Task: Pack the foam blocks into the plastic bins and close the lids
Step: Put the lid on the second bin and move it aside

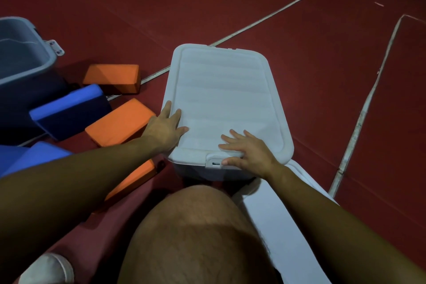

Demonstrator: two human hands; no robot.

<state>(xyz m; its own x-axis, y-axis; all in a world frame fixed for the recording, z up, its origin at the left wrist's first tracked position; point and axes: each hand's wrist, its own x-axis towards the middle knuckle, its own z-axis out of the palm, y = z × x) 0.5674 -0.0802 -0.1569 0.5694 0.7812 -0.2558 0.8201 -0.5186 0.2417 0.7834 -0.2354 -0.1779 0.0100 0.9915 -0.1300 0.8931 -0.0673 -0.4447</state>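
- White lid (221, 97) sits on the centre bin (214, 172); left hand (164, 128) and right hand (247, 151) press flat on it, fingers straight, gripping nothing (latch state unclear).
- Orange blocks (119, 122) and blue blocks (66, 106) lie loose on the floor, centre left.
- Grey bin (25, 60), upper left, is open, so roughly half is left.

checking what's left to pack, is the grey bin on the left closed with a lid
No, the grey bin stands open with no lid on it, while both hands press the white bin's lid.

White lidded bin (227, 99) sits closed on the floor; orange and blue foam blocks (119, 122) lie beside it.
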